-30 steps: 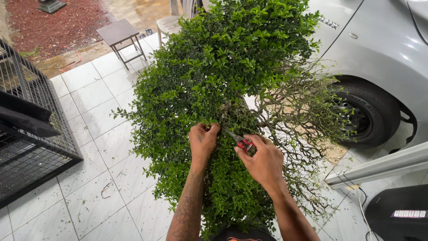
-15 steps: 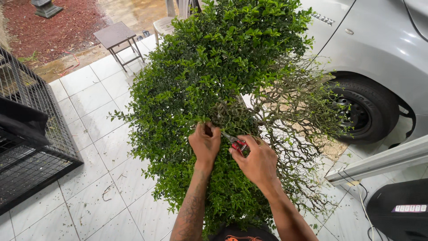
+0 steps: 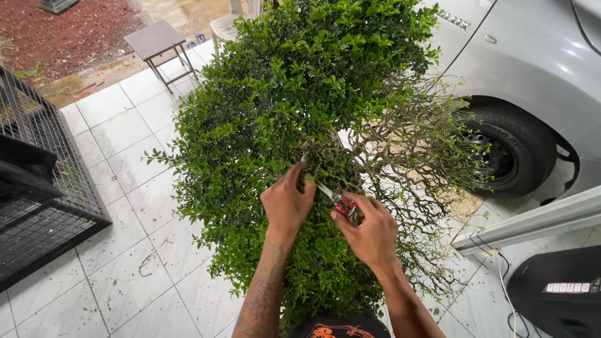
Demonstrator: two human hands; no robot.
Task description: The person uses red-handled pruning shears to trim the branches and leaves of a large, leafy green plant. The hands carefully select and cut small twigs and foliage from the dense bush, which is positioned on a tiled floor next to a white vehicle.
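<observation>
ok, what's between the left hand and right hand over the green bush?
Head view: small red-handled pruning shears, held in the right hand, blades pointing past the left hand into the leafy green bush.

Dense green bush (image 3: 300, 112), red-handled snips (image 3: 335, 199)

head view | from above, looking steeply down and forward | close over bush (image 3: 313, 125) | tiled floor (image 3: 125, 125) around

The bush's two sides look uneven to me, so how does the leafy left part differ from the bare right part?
The leafy left part is dense, bright green and hides the tiles; the bare right part is thin brown twigs with few leaves, and the floor shows through. The left hand reaches into the leafy part, while the right hand holds red-handled snips beside the bare twigs. Both belong to one bush.
</observation>
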